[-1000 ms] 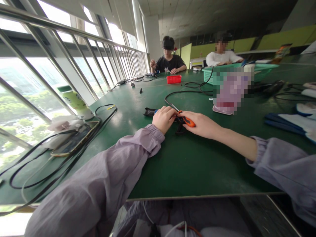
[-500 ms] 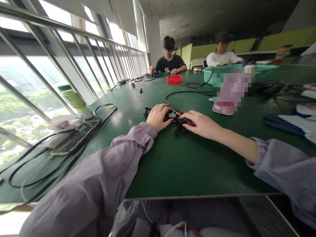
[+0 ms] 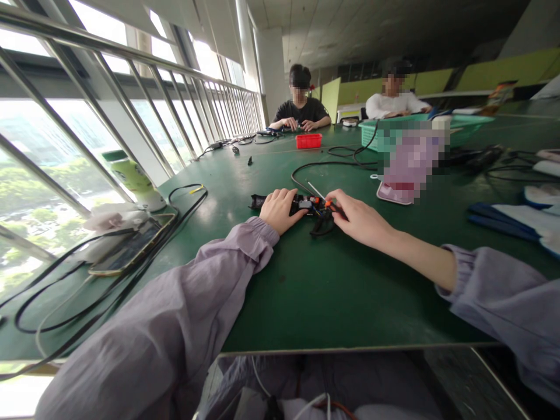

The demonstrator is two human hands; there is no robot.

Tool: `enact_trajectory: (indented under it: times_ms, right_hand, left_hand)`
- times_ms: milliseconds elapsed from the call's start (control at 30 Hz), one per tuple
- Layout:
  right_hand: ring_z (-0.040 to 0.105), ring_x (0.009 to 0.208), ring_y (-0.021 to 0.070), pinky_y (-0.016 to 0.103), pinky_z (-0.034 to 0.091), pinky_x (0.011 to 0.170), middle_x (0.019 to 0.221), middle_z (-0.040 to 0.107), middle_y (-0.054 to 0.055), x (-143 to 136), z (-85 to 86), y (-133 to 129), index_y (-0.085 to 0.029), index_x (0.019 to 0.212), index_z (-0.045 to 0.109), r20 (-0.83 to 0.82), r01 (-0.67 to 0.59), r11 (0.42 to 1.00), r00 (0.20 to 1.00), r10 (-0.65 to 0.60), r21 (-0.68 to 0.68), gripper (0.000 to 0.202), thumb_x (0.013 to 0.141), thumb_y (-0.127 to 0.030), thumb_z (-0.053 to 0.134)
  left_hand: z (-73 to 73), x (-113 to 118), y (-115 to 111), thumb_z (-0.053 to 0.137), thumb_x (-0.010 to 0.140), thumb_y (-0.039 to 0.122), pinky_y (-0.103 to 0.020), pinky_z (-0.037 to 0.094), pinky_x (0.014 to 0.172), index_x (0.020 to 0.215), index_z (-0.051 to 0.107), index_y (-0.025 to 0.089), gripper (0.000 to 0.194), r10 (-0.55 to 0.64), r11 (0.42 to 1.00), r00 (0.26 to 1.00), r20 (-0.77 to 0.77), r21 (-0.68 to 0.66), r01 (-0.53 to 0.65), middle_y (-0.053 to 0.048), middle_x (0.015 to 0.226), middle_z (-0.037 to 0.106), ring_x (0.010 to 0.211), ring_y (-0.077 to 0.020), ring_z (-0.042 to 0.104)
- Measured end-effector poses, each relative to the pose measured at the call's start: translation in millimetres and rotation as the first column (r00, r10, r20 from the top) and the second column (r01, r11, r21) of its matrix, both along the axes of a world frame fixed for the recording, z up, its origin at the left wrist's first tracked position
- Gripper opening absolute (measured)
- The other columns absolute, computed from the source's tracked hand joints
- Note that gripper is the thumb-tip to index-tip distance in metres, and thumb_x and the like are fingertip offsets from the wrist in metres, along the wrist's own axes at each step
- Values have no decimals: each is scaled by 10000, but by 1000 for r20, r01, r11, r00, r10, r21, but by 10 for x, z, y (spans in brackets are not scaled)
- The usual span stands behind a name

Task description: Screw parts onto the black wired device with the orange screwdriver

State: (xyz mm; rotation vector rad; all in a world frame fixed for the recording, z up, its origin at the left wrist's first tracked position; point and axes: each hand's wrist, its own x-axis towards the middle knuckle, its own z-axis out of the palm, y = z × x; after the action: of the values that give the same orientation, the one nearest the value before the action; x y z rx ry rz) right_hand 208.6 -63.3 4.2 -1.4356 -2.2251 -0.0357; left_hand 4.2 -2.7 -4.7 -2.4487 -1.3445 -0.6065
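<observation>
A black device with exposed inner parts and small wires (image 3: 305, 205) lies on the green table (image 3: 350, 297). My left hand (image 3: 280, 211) is wrapped over its left part, thumb along the near side. Between the fingers of my right hand (image 3: 350, 213) is a screwdriver (image 3: 315, 190) with an orange and black handle; its thin metal shaft points up and left, over the device's far side. A black cable runs from the device toward the back right.
A red tray (image 3: 308, 141) and a green basket (image 3: 371, 135) stand farther back. At the right are a pink phone (image 3: 395, 193) and gloves (image 3: 516, 219). Cables, another phone (image 3: 133, 248) and a green bottle (image 3: 135, 182) are at left. Two people sit across the table.
My right hand has turned the screwdriver so its shaft now points away from the device's middle. The device has shifted slightly left. The dark-shirted person's hands have come closer together.
</observation>
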Motion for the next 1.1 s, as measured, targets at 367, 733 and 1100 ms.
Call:
enact_trajectory:
  times_ms: [367, 733, 1100]
  right_hand:
    - [590, 656, 141, 231, 377, 553, 827, 646, -14, -36, 107, -86, -256, 951, 540, -117, -23, 999, 993, 26, 25, 251, 712, -199, 487]
    - [484, 524, 117, 226, 287, 494, 636, 549, -37, 30, 177, -73, -242, 872, 518, -38, 69, 996, 997, -71, -64, 177, 699, -257, 486]
    - [503, 551, 130, 231, 291, 503, 656, 572, -28, 4, 150, -68, -246, 885, 513, -16, 81, 991, 996, -83, -110, 179, 711, -270, 481]
  left_hand:
    - [21, -1, -45, 637, 724, 480, -356, 406, 770, 987, 518, 174, 420, 192, 977, 971, 143, 64, -203, -85, 981, 580, 858, -247, 582]
    - [127, 24, -128, 557, 765, 508, -321, 438, 738, 1055, 458, 185, 445, 336, 941, 940, 60, -73, -332, -72, 1093, 536, 946, -239, 598]
    - [137, 19, -139, 550, 775, 514, -322, 441, 749, 1067, 447, 183, 453, 328, 943, 943, 49, -82, -324, -74, 1098, 526, 948, -237, 594]
